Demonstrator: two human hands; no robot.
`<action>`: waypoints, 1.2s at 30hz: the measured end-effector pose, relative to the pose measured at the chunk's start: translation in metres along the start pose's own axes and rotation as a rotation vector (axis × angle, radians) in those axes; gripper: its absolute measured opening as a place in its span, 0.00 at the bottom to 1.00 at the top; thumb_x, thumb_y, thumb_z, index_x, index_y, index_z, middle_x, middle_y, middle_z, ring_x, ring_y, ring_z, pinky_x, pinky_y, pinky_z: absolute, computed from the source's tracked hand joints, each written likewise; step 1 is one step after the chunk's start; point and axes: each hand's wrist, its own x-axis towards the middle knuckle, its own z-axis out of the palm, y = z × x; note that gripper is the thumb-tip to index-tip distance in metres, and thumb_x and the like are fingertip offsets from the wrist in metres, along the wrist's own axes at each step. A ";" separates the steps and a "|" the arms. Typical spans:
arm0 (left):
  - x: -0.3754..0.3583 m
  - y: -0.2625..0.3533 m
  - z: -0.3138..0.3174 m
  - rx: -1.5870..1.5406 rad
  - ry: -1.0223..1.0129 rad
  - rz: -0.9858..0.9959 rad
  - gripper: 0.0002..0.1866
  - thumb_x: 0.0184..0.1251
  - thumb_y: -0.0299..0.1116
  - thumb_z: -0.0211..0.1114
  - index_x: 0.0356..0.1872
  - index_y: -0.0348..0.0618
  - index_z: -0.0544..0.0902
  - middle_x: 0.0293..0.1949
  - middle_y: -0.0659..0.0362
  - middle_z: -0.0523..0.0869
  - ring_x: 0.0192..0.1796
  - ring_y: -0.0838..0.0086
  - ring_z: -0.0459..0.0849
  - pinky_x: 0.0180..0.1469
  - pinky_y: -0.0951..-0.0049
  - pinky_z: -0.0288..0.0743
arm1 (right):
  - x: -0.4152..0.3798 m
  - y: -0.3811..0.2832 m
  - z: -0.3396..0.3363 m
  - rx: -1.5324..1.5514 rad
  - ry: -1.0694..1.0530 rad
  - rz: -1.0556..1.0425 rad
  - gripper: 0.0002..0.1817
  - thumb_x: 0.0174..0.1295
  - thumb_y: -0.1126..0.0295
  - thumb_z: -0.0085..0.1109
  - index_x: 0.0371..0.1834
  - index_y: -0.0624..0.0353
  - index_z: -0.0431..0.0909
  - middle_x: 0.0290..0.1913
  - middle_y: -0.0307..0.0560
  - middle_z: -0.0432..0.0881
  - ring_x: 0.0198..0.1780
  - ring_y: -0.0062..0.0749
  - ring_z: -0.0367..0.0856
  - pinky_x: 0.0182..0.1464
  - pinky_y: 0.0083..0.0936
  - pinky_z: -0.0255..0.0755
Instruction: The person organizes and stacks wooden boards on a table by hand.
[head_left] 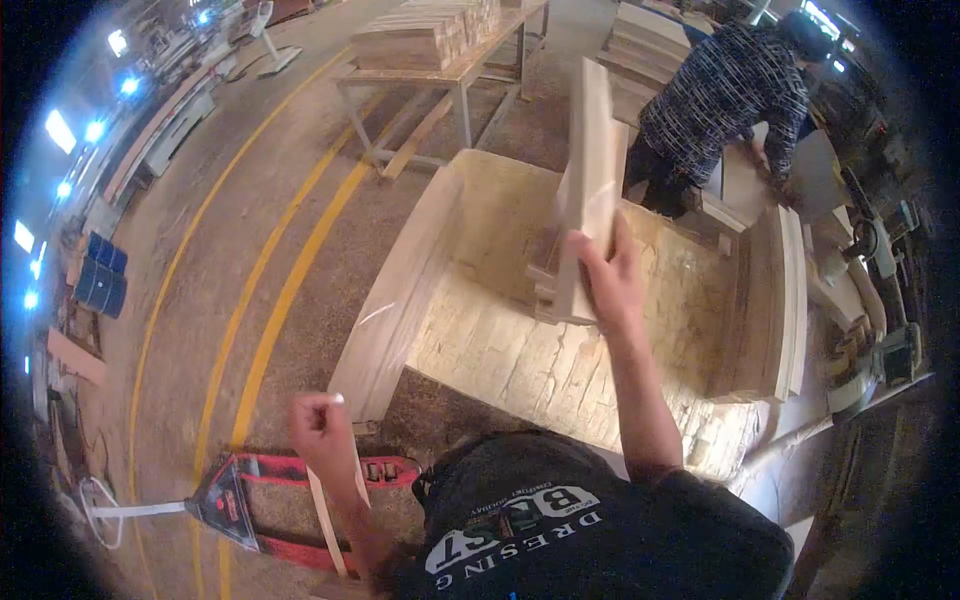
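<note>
My right hand (617, 278) is wrapped around a long pale wooden board (592, 150), tilted up over the work surface, thumb on its near face. Shorter wooden pieces (545, 285) lie behind its lower end. My left hand (322, 430) is closed in a fist near the lower left; a small white spot shows at its thumb, too small to name. Just beyond that hand, a row of long boards (400, 275) stands along the left side of the worn, pale wooden platform (490, 335). Light streaks mark these boards and the held one.
Another person (725, 100) bends over boards at the upper right. More boards (765, 310) line the platform's right side. A red pallet jack (290, 470) sits at lower left. Behind stands a metal-legged table (460, 75) with stacked wood. Yellow lines (300, 270) cross the floor.
</note>
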 end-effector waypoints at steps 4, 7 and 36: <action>-0.033 -0.008 0.018 -0.204 -0.056 -0.295 0.05 0.59 0.20 0.64 0.30 0.40 0.77 0.26 0.63 0.78 0.23 0.84 0.74 0.26 0.79 0.68 | 0.032 0.063 -0.038 -0.067 0.104 -0.180 0.31 0.62 0.63 0.65 0.65 0.66 0.67 0.53 0.52 0.79 0.50 0.31 0.79 0.50 0.25 0.75; -0.043 0.006 0.027 -0.257 -0.096 -0.360 0.04 0.59 0.20 0.64 0.30 0.39 0.77 0.23 0.63 0.77 0.22 0.83 0.74 0.25 0.79 0.68 | 0.040 0.064 -0.043 -0.332 0.107 -0.080 0.33 0.64 0.66 0.61 0.70 0.67 0.62 0.59 0.59 0.78 0.60 0.43 0.78 0.61 0.35 0.71; 0.035 0.005 0.455 -0.713 -1.098 -0.667 0.19 0.79 0.41 0.45 0.58 0.37 0.74 0.58 0.48 0.80 0.59 0.62 0.78 0.57 0.59 0.75 | 0.064 0.177 -0.089 0.274 -0.108 0.349 0.43 0.76 0.38 0.24 0.80 0.64 0.38 0.82 0.49 0.39 0.82 0.37 0.34 0.80 0.30 0.32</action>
